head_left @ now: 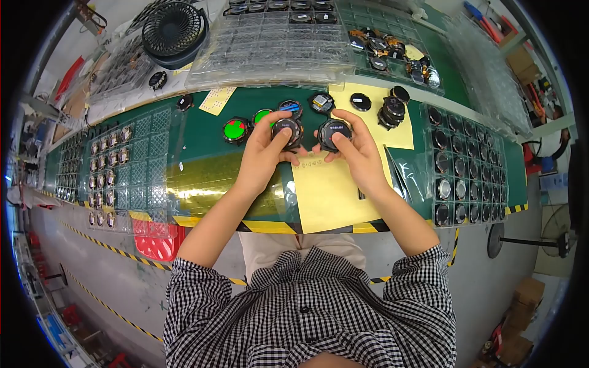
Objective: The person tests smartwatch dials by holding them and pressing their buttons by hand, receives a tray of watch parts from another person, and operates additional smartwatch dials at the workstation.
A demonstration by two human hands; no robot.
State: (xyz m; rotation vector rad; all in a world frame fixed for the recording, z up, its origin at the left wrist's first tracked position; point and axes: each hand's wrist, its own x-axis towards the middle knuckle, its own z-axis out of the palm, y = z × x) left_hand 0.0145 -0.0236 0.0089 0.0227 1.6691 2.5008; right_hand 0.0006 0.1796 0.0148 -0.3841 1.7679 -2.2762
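My left hand [262,153] is closed on a round dark watch case [294,130], thumb on its face. A second round dark watch case [335,127], with small pale lettering, is gripped in my right hand [363,153]. The two are held side by side, a small gap apart, over the green bench mat. Just beyond them lie a watch part with a blue strip [290,108] and a dark watch back with a label [321,102]. Left of my left hand are a watch case with a green and red face [235,130] and another green-faced one [262,116], partly hidden.
Yellow paper [331,202] lies under my right hand; farther back on yellow sheets are a black disc [360,102] and stacked watch cases [391,113]. Clear trays of round parts stand left [144,165] and right [469,165]. Behind are stacked trays [270,55] and a black fan [175,30].
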